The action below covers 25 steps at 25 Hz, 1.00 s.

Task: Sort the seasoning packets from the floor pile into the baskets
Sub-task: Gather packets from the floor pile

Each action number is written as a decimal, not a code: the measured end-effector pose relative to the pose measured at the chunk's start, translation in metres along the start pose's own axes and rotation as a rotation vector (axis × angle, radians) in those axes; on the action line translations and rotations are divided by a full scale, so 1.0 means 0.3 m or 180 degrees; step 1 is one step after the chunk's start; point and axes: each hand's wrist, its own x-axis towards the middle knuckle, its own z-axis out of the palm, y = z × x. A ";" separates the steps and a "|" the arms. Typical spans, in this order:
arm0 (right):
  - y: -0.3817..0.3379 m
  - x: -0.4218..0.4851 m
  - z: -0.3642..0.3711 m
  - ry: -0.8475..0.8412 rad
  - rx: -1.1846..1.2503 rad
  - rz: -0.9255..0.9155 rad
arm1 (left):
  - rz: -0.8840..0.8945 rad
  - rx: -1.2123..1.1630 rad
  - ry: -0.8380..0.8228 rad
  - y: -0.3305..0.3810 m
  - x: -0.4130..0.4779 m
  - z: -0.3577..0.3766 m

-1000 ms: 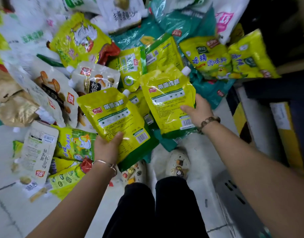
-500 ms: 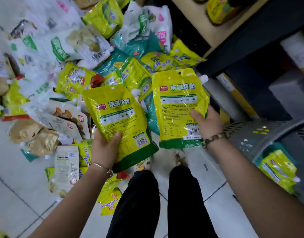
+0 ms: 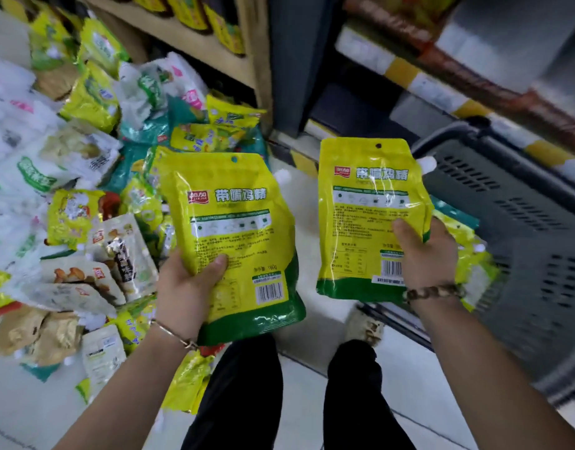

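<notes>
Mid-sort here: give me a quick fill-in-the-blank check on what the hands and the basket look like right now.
The left hand grips a yellow pouch with a ____ band along its bottom.
The right hand holds a second pouch of the ____ design.
The grey basket stands on the person's ____ side.
The floor pile lies on the person's ____ side.
Missing words: green; same; right; left.
</notes>
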 end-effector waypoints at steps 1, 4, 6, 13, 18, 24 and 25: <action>0.034 0.011 -0.060 0.0076 0.0001 0.0031 | -0.0046 -0.0116 -0.0116 0.023 -0.015 0.049; 0.152 0.046 -0.237 0.0247 0.0004 0.0265 | -0.0175 -0.0247 -0.0399 0.066 -0.057 0.218; 0.235 0.061 -0.339 0.0379 0.0148 0.0491 | -0.0132 -0.0100 -0.0545 0.086 -0.102 0.341; 0.549 0.133 -0.633 0.0999 0.0056 0.1177 | -0.0040 0.0796 -0.0883 0.036 -0.221 0.767; 0.764 0.261 -0.729 0.1075 -0.0275 0.1574 | 0.0215 0.1478 -0.1320 -0.039 -0.202 1.078; 0.946 0.452 -0.652 0.0764 -0.0329 0.1852 | 0.0431 0.1893 -0.1335 -0.161 -0.051 1.415; 0.974 0.476 -0.629 0.0792 -0.0290 0.1829 | 0.0455 0.1928 -0.1338 -0.188 -0.020 1.453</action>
